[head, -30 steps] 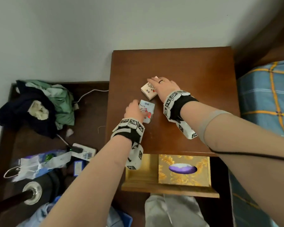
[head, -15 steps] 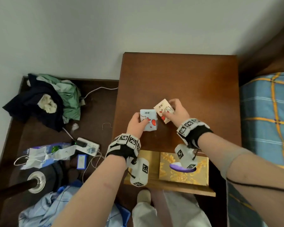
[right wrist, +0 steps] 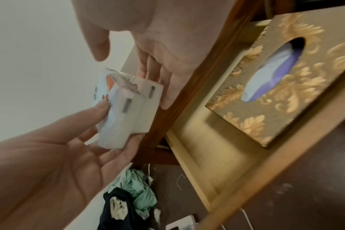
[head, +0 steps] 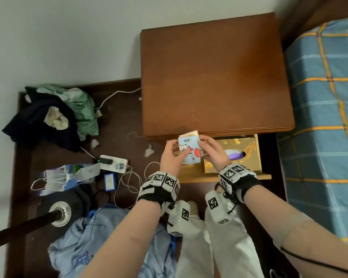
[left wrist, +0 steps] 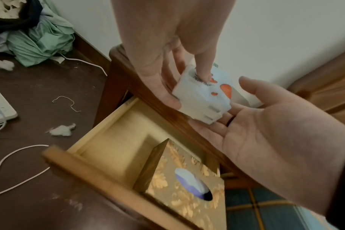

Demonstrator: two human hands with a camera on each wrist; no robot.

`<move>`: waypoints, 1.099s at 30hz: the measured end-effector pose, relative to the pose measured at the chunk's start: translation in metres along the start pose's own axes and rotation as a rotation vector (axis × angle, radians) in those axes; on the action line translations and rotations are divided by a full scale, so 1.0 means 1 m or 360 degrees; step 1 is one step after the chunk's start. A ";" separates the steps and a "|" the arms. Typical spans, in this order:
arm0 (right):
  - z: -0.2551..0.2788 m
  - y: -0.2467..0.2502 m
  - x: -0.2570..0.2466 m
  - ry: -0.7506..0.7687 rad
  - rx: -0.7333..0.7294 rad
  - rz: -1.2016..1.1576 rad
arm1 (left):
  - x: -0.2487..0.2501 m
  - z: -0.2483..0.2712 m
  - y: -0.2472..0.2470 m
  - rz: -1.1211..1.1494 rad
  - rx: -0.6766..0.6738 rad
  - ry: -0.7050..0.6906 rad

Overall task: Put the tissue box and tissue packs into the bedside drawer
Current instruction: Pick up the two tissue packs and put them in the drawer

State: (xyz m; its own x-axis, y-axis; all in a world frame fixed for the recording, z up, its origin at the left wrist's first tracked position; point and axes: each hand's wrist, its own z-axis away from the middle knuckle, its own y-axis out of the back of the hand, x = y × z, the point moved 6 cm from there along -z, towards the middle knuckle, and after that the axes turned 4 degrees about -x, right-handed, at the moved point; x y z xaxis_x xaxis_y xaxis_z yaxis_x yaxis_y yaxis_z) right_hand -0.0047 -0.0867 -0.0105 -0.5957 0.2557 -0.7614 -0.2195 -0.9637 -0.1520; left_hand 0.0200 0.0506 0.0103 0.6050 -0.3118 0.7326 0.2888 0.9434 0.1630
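Observation:
The bedside drawer (head: pixel 225 176) stands pulled out, with the gold flowered tissue box (head: pixel 242 151) in its right half. Above its bare left half (left wrist: pixel 112 140), a blue tissue pack (head: pixel 189 150) lies stacked on a cream tissue pack (head: pixel 191 134). My left hand (head: pixel 176 155) pinches the blue pack, thumb on its printed face and fingers underneath. My right hand (head: pixel 207 149) lies with straight fingers against the cream pack (right wrist: pixel 148 109), its thumb lifted clear. The packs hover near the table's front edge.
The brown bedside table top (head: pixel 215 77) is above the drawer. A bed with a blue checked cover (head: pixel 325 117) is on the right. On the floor to the left lie clothes (head: pixel 54 117), a power strip (head: pixel 114 164) with white cables, and a bag (head: pixel 68 177).
Both hands have brought the two packs off the table top, toward me, over the drawer. The packs, held apart before, are now stacked, and my right hand's grip has flattened.

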 end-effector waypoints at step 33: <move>-0.081 -0.001 0.099 0.0203 -0.0388 0.3044 | -0.141 -0.115 -0.055 -0.0861 -0.0279 0.0482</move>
State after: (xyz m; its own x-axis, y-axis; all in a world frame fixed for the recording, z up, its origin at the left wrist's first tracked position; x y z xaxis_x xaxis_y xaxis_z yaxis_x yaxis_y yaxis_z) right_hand -0.0003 -0.0667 -0.1368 0.1754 -0.9840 -0.0316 0.6572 0.0931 0.7480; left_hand 0.0038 0.0300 -0.1778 0.5149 -0.7807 0.3541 0.7133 0.6193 0.3282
